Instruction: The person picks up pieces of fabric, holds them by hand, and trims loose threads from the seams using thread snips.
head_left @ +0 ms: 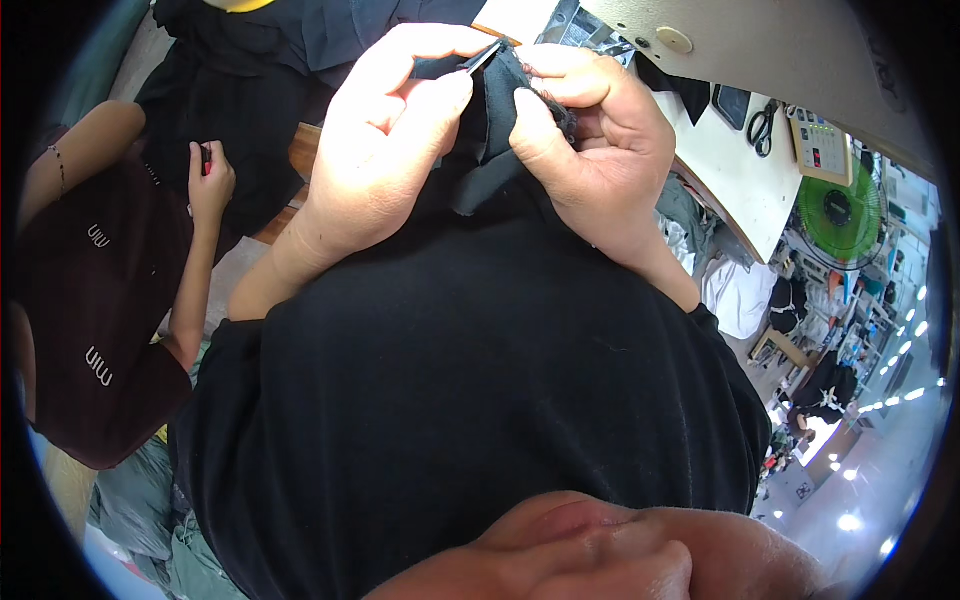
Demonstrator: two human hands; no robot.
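My left hand (385,150) is closed, thumb and forefinger pinching a thin, pointed metal tool (485,58); its exact kind is hard to make out. The tool's tip meets the upper edge of a small piece of dark cloth (498,105). My right hand (605,140) grips that cloth from the other side, thumb in front and fingers curled behind. Frayed dark threads show along the cloth by the right fingers. A loose end of the cloth hangs down between both hands, in front of my black shirt.
A co-worker in a dark maroon shirt (110,300) is at the left, holding a small red and black item (207,160). At right, a white tabletop (730,170) carries black scissors (763,130), a phone (732,104) and a calculator (822,148). A green fan (840,212) stands beyond.
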